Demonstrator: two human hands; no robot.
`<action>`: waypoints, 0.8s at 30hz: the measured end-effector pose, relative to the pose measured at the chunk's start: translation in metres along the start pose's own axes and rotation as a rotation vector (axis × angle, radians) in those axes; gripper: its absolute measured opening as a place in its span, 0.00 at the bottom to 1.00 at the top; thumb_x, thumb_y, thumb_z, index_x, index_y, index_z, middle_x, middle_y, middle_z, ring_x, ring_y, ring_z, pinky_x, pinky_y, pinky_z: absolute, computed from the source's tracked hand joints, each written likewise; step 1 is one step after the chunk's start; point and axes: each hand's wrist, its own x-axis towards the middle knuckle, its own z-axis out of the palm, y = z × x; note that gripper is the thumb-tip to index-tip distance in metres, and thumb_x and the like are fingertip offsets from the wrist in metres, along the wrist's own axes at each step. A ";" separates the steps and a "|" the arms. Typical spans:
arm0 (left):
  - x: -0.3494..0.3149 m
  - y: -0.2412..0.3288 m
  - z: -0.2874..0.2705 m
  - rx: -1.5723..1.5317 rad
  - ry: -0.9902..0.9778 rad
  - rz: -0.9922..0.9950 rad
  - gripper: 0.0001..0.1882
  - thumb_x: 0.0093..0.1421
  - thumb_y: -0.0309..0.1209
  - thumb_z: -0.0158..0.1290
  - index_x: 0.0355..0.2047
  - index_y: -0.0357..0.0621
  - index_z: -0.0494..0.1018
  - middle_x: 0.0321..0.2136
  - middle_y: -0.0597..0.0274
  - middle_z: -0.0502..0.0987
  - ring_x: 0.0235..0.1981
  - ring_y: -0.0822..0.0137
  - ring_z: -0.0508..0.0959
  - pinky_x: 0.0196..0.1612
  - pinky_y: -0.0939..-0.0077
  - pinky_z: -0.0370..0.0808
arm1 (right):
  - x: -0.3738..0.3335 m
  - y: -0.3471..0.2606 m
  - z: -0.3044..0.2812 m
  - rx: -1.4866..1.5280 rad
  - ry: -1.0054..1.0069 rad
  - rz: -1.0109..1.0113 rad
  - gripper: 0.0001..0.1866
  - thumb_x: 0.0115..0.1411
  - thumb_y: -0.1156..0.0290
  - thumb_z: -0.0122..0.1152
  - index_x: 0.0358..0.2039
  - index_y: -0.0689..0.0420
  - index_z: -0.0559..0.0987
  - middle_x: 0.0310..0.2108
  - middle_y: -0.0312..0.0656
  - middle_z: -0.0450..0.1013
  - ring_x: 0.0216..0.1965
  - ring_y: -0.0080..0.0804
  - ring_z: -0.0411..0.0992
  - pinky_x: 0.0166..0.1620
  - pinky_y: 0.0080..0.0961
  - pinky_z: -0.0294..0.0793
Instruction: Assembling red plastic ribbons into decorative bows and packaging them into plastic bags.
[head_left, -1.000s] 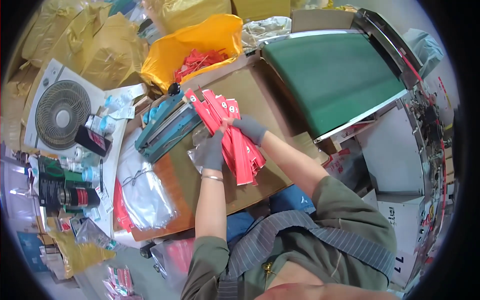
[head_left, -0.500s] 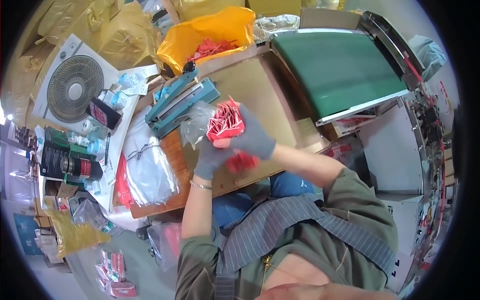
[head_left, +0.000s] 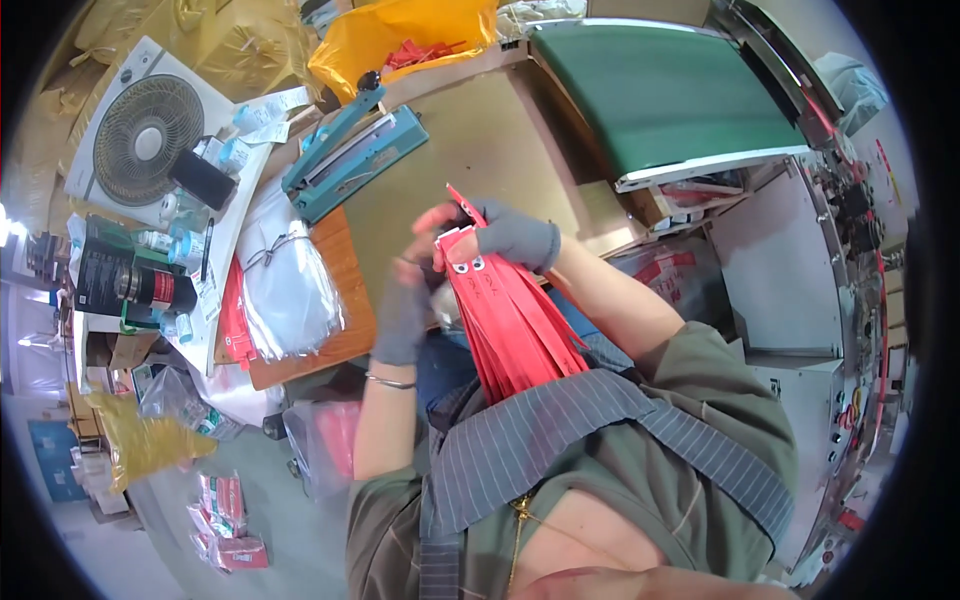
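A bundle of long, flat red strips (head_left: 515, 320) hangs fanned out in front of my apron, with holes and small dark printing near its upper end. My right hand (head_left: 510, 240), in a grey fingerless glove, is closed round that upper end, and one strip end sticks up above the fingers. Close beside it on the left is my left hand (head_left: 405, 300), gloved the same way; motion smears its fingers, so their grip does not show. Part of a clear plastic bag (head_left: 447, 305) shows between my left hand and the bundle.
A blue bag sealer (head_left: 360, 165) stands on the table beside a stack of clear bags (head_left: 285, 280). Behind are a yellow bag (head_left: 400, 35) of red pieces and a green conveyor belt (head_left: 670, 95). A fan (head_left: 148, 143) and small bottles sit on the left.
The red bundle has turned from end-on to lengthwise, its strips now hanging toward my apron. My left hand has come off the bundle's side and moved slightly left. The clear bag has dropped lower.
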 end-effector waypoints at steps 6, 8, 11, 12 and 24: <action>0.024 0.104 0.053 0.433 0.168 0.122 0.19 0.64 0.36 0.45 0.52 0.40 0.68 0.30 0.65 0.77 0.25 0.74 0.72 0.29 0.83 0.69 | -0.003 0.000 0.011 -0.112 -0.064 -0.072 0.34 0.51 0.74 0.57 0.60 0.58 0.61 0.42 0.42 0.72 0.37 0.23 0.72 0.44 0.22 0.71; 0.021 0.101 0.084 0.960 -0.337 0.286 0.19 0.60 0.29 0.49 0.52 0.40 0.70 0.26 0.66 0.76 0.25 0.76 0.73 0.31 0.85 0.70 | 0.003 0.015 0.000 -0.193 -0.056 -0.240 0.34 0.52 0.72 0.58 0.60 0.57 0.61 0.43 0.43 0.71 0.39 0.25 0.72 0.46 0.23 0.70; -0.002 0.085 0.084 0.934 -0.185 0.165 0.15 0.57 0.26 0.52 0.45 0.38 0.73 0.26 0.66 0.75 0.26 0.77 0.73 0.33 0.84 0.70 | 0.000 0.032 -0.023 -0.424 0.054 -0.441 0.38 0.53 0.70 0.60 0.63 0.60 0.55 0.51 0.41 0.67 0.50 0.23 0.65 0.51 0.24 0.66; -0.002 0.063 0.075 0.753 0.019 0.191 0.11 0.55 0.27 0.54 0.38 0.38 0.73 0.24 0.67 0.73 0.24 0.77 0.70 0.30 0.83 0.68 | -0.011 0.031 -0.020 -0.274 0.156 -0.327 0.36 0.55 0.67 0.59 0.62 0.60 0.57 0.53 0.45 0.64 0.53 0.29 0.63 0.54 0.26 0.64; -0.028 -0.010 0.033 0.987 0.224 0.261 0.24 0.43 0.34 0.67 0.15 0.44 0.58 0.14 0.62 0.61 0.18 0.68 0.63 0.22 0.74 0.62 | -0.058 0.094 -0.014 -0.796 0.427 -0.200 0.45 0.56 0.63 0.59 0.66 0.59 0.43 0.61 0.46 0.57 0.59 0.32 0.58 0.60 0.27 0.58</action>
